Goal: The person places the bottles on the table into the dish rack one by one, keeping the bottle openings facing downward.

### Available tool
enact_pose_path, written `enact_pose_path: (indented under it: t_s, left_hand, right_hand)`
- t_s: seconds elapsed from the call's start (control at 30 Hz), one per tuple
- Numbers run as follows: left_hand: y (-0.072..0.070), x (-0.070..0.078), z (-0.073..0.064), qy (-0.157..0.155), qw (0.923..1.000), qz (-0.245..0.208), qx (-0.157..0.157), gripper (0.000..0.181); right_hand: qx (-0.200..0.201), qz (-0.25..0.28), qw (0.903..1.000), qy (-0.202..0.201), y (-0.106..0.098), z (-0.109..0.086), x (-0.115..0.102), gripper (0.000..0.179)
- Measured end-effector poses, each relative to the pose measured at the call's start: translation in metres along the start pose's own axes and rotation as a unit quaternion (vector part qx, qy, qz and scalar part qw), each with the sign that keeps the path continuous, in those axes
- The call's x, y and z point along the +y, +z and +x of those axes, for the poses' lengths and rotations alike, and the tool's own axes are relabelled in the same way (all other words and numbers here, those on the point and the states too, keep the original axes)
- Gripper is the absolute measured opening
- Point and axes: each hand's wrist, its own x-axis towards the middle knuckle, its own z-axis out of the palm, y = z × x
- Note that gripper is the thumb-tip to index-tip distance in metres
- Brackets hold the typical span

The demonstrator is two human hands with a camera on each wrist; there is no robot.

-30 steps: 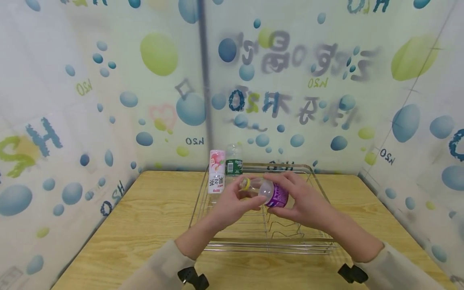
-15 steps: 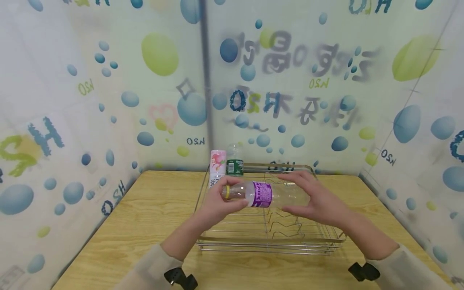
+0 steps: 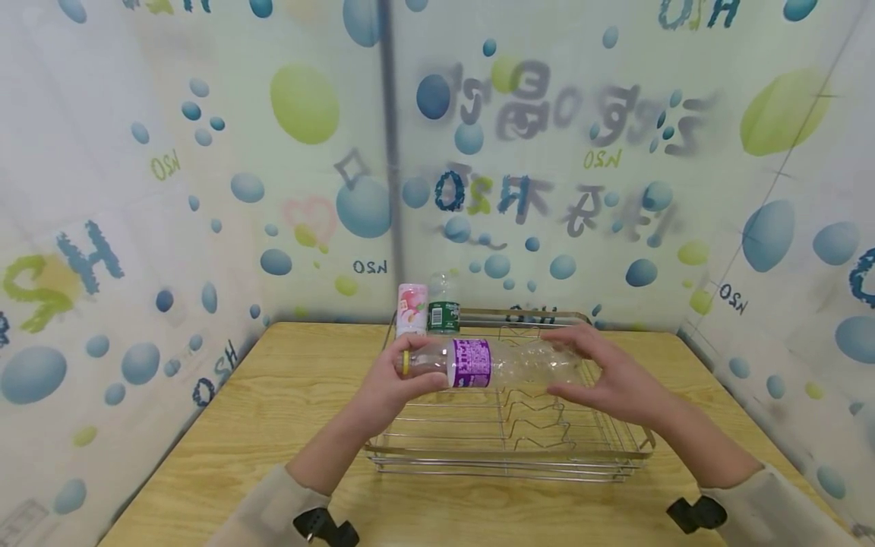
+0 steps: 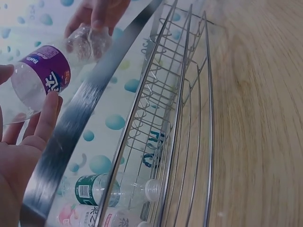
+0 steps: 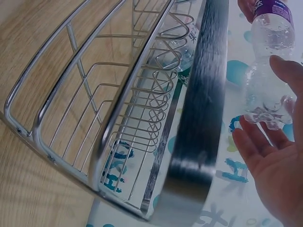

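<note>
A clear plastic bottle (image 3: 472,363) with a purple label and a yellow ring at its neck lies sideways over the wire rack (image 3: 506,454), neck to the left. My left hand (image 3: 380,386) grips its neck end, the thumb along the near side. At the other end my right hand (image 3: 615,384) holds the ribbed base between thumb and fingers, also seen in the right wrist view, where the fingertips (image 5: 244,142) sit at the bottom edge. In the left wrist view the label (image 4: 51,68) shows white lettering.
A pink peach-drink bottle (image 3: 412,306) and a clear bottle with a green label (image 3: 444,315) stand side by side at the rack's back left corner. The rack has a raised metal rim and bent wire dividers (image 3: 540,425). Under it is a wooden table (image 3: 273,395); patterned curtains hang behind.
The bottle has turned from pointing partly toward the camera to lying crosswise and has shifted left. My left hand moved left with the neck; my right hand moved right to the base.
</note>
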Motion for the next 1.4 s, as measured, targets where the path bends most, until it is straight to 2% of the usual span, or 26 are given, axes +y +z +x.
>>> enact_pose_path:
  t_s: [0.1,0.2,0.3,0.37,0.5,0.7,0.77,0.8,0.9,1.17,1.4]
  left_hand:
    - [-0.002,0.001,-0.001,0.004,0.9999,0.016,0.004,0.059]
    - [-0.003,0.003,-0.001,0.026,0.9982,0.054,0.01,0.058]
    - [-0.003,0.005,0.0,0.059,0.9894,0.131,0.021,0.057]
    - [-0.002,0.007,0.001,0.076,0.9779,0.193,0.026,0.059]
    - [0.006,0.008,0.005,0.113,0.9428,0.312,0.03,0.063]
    - [0.024,0.011,0.013,0.169,0.8984,0.405,0.006,0.067]
    - [0.028,0.011,0.016,0.172,0.8898,0.423,0.003,0.068]
    - [0.029,0.01,0.017,0.169,0.8884,0.427,0.003,0.068]
    - [0.031,0.008,0.02,0.151,0.897,0.416,0.002,0.067]
    - [0.034,0.001,0.026,0.095,0.9328,0.348,-0.01,0.066]
    - [0.038,-0.001,0.027,0.059,0.9527,0.298,-0.013,0.064]
  right_hand:
    - [0.016,-0.001,0.9998,-0.014,-0.001,0.0,0.002,0.071]
    - [0.032,-0.017,0.9989,-0.029,-0.001,0.0,0.001,0.072]
    - [0.039,-0.031,0.998,-0.038,-0.002,0.001,0.0,0.072]
    - [0.042,-0.037,0.9976,-0.042,-0.001,0.001,-0.001,0.071]
    - [0.052,-0.043,0.9963,-0.053,0.0,0.002,-0.003,0.071]
    - [0.065,-0.044,0.9948,-0.065,0.003,0.004,-0.005,0.072]
    - [0.069,-0.044,0.9941,-0.071,0.003,0.006,-0.006,0.073]
    - [0.07,-0.043,0.9939,-0.073,0.003,0.007,-0.006,0.073]
    - [0.074,-0.028,0.9938,-0.078,0.003,0.012,-0.008,0.072]
    - [0.077,0.02,0.9963,-0.032,0.0,0.031,-0.017,0.066]
    - [0.066,0.049,0.9966,0.013,-0.004,0.047,-0.029,0.061]
